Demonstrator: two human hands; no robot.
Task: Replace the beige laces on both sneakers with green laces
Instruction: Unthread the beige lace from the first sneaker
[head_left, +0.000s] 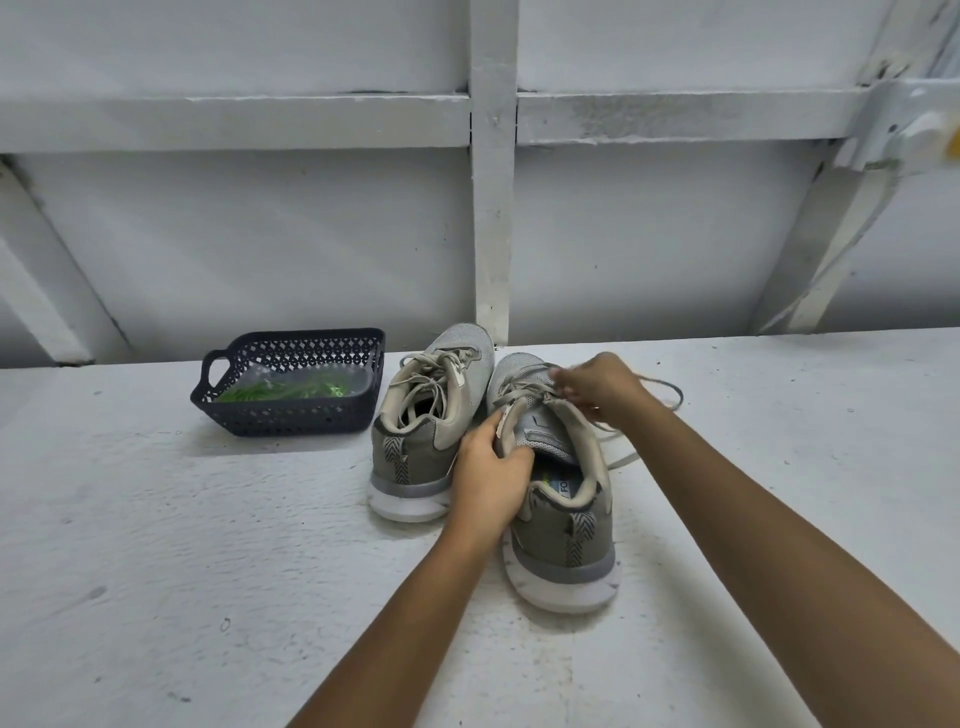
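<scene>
Two grey sneakers stand side by side on the white table, heels toward me. The left sneaker (434, 415) keeps its beige lace threaded and loosely tied. The right sneaker (563, 499) is nearer to me. My left hand (491, 475) grips its collar and tongue edge. My right hand (597, 387) pinches the beige lace (660, 387) over the eyelets, and the loose lace ends trail off to the right on the table. Green laces (283, 389) in clear wrapping lie in a dark basket (291, 415) to the left of the shoes.
The white table (208, 545) runs to a white panelled wall (260, 234) right behind the shoes and basket. A pale cable (852, 234) hangs along the wall brace at the right.
</scene>
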